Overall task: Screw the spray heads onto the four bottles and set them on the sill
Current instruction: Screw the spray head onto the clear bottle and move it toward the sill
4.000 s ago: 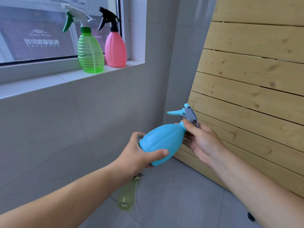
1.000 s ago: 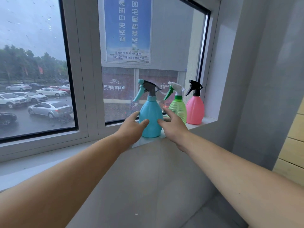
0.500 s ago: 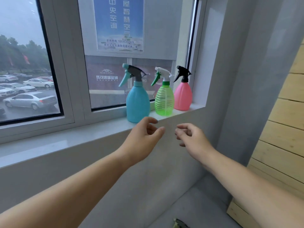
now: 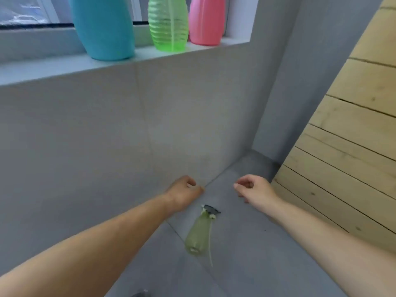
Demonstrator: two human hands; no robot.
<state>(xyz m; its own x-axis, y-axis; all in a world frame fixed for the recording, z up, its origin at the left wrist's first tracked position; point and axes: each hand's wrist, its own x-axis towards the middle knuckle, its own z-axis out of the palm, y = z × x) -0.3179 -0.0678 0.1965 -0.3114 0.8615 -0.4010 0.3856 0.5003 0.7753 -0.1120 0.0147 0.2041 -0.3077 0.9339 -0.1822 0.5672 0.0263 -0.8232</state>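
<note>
Grey floor (image 4: 246, 254) below me holds a pale bottle (image 4: 198, 234) lying flat; my left hand (image 4: 184, 192) and right hand (image 4: 255, 189) hover loosely curled, empty.

No text, label, brand, number or sign can be read anywhere; nothing legible is carried by the bottles, sill, wall or boards.

The look now goes down from the window to the grey floor. Both hands, left hand (image 4: 184, 195) and right hand (image 4: 255, 189), drop low and empty, above the pale yellow-green plastic bottle (image 4: 198, 234) lying there.
</note>
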